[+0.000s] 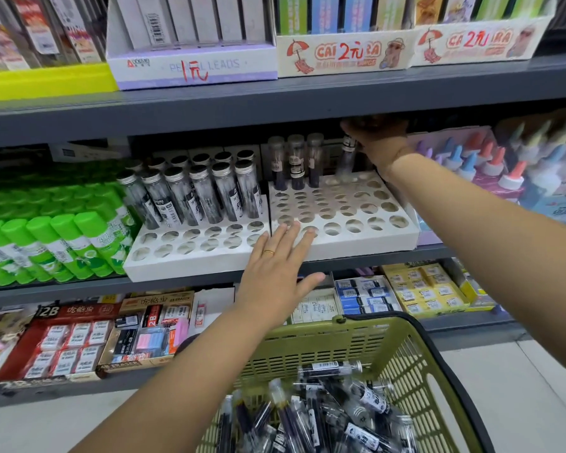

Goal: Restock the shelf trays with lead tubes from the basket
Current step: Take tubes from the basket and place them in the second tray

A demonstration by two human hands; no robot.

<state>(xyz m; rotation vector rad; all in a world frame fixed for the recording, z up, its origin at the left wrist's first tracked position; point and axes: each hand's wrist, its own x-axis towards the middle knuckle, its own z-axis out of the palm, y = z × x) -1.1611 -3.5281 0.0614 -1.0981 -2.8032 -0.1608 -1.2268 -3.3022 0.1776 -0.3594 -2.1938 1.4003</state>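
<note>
Two white trays with round holes stand on the middle shelf. The left tray [164,263] holds several clear lead tubes [193,197] with dark caps in its back rows. The right tray [366,246] has three tubes [295,161] in its back row. My left hand [278,269] lies flat, fingers straight, on the front edge of the right tray. My right hand [376,138] reaches under the upper shelf and grips one lead tube [348,152] upright over the back row of the right tray. The green basket [415,351] below holds several loose tubes [334,416].
Green glue sticks [56,243] crowd the shelf left of the trays. Glue bottles with coloured tips [490,165] stand to the right. The upper shelf edge [275,99] hangs low over the trays. Eraser boxes [79,335] fill the lower shelf.
</note>
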